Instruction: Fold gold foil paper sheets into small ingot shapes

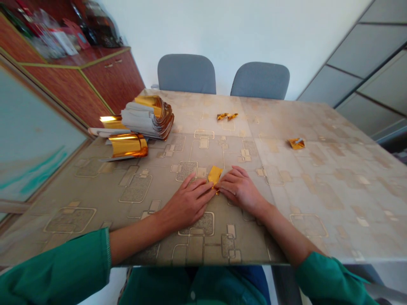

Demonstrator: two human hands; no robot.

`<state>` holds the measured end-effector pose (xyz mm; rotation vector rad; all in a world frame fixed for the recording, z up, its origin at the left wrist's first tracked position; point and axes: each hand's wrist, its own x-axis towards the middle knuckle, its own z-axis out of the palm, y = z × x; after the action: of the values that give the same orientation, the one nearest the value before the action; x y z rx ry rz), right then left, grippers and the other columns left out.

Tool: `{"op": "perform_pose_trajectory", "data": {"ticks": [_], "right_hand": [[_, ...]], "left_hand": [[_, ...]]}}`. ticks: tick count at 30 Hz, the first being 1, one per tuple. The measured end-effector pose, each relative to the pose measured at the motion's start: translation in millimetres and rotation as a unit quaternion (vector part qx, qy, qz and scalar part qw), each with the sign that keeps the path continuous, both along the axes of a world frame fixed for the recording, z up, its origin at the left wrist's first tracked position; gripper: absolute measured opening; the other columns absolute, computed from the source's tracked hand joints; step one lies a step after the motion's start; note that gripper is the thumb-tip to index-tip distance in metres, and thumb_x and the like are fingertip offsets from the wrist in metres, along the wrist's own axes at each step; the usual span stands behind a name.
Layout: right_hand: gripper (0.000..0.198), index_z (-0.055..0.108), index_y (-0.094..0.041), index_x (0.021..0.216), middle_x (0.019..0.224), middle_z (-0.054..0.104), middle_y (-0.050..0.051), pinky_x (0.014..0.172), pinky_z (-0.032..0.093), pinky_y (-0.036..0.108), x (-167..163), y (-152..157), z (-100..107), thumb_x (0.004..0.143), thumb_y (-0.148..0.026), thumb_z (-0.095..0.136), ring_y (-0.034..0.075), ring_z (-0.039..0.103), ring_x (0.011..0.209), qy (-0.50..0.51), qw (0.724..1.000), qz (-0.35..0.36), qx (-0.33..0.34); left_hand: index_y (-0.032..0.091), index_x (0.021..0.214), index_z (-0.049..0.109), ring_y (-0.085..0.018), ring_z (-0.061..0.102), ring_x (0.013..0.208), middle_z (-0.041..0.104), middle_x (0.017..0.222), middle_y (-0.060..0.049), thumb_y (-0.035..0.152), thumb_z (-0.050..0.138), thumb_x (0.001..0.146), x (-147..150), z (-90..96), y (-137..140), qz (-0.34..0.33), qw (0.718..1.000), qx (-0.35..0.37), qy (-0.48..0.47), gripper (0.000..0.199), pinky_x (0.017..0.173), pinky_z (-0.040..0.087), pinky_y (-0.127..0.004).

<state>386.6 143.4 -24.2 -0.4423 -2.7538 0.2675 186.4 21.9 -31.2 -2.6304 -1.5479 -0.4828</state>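
Note:
A small folded piece of gold foil paper (215, 173) lies on the patterned tablecloth in front of me. My left hand (190, 198) rests flat at its left side, with the fingers stretched out and the fingertips on its lower edge. From the right, my right hand (240, 189) pinches the paper's lower right part, its fingers bent and close together. The lower end of the paper is partly hidden by the fingertips of both hands.
A stack of gold and white paper sheets (148, 118) stands at the back left, with loose curled gold sheets (129, 146) beside it. Folded gold pieces (227, 116) lie at the back, another folded gold piece (296, 144) to the right. Two grey chairs (187, 73) stand behind the table.

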Motion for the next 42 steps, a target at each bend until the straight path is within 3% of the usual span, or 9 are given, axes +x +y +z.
{"op": "perform_pose_trajectory", "data": {"ticks": [6,14,21,27,32,37,42], "right_hand": [[0.019,0.068,-0.025,0.109,0.092,0.066,0.002,0.107,0.029,0.041,-6,-3,-8,0.100,-0.028,0.051,0.020,0.053,0.092,-0.013,0.998,-0.012,0.053],[0.032,0.062,-0.028,0.128,0.093,0.058,0.006,0.102,0.031,0.042,-6,-5,-11,0.099,-0.026,0.050,0.023,0.044,0.091,-0.039,0.995,-0.017,0.087],[0.036,0.059,-0.029,0.133,0.095,0.057,0.007,0.093,0.034,0.041,-15,-5,-11,0.098,-0.027,0.051,0.023,0.044,0.090,-0.063,0.995,-0.037,0.063],[0.036,0.058,-0.025,0.134,0.094,0.062,0.007,0.085,0.038,0.038,-8,8,-4,0.100,-0.029,0.049,0.022,0.048,0.089,-0.025,0.999,-0.024,0.014],[0.027,0.064,-0.023,0.121,0.115,0.067,0.005,0.099,0.033,0.042,5,20,3,0.098,-0.020,0.050,0.023,0.050,0.103,0.007,1.000,-0.004,0.013],[0.023,0.067,-0.022,0.113,0.104,0.068,0.005,0.102,0.028,0.046,8,19,6,0.097,-0.019,0.050,0.023,0.051,0.099,-0.027,0.999,-0.010,0.030],[0.020,0.065,-0.018,0.109,0.097,0.064,0.007,0.092,0.035,0.040,7,12,10,0.095,-0.025,0.053,0.021,0.052,0.092,-0.040,0.998,0.033,-0.038]], "left_hand": [[0.018,0.129,0.056,-0.027,0.050,0.124,0.058,0.129,-0.011,0.018,0.047,0.094,5,0.9,-4,0.034,0.999,-0.007,0.015,0.036,0.116,0.025,-0.052],[0.015,0.130,0.055,-0.026,0.049,0.124,0.061,0.120,-0.010,0.016,0.046,0.093,8,2.4,-2,0.023,1.000,-0.013,0.014,0.038,0.117,0.023,-0.050],[0.011,0.128,0.055,-0.027,0.049,0.124,0.061,0.122,-0.011,0.013,0.047,0.090,10,0.1,-1,0.001,1.000,0.002,0.020,0.040,0.119,0.022,-0.048],[0.012,0.122,0.059,-0.026,0.055,0.115,0.063,0.115,-0.011,0.014,0.046,0.091,15,0.1,0,0.028,1.000,-0.007,0.013,0.033,0.116,0.027,-0.050],[0.018,0.127,0.055,-0.025,0.055,0.118,0.063,0.119,-0.008,0.025,0.051,0.095,11,-1.0,1,0.012,1.000,-0.002,0.017,0.033,0.117,0.022,-0.054],[0.019,0.120,0.060,-0.024,0.054,0.122,0.066,0.115,-0.006,0.031,0.052,0.097,-10,-0.3,11,-0.014,0.999,0.031,0.036,0.027,0.119,0.013,-0.054],[0.023,0.113,0.066,-0.023,0.055,0.122,0.066,0.124,-0.003,0.025,0.053,0.098,-43,4.2,35,-0.050,0.993,0.076,0.071,0.020,0.118,0.018,-0.051]]}}
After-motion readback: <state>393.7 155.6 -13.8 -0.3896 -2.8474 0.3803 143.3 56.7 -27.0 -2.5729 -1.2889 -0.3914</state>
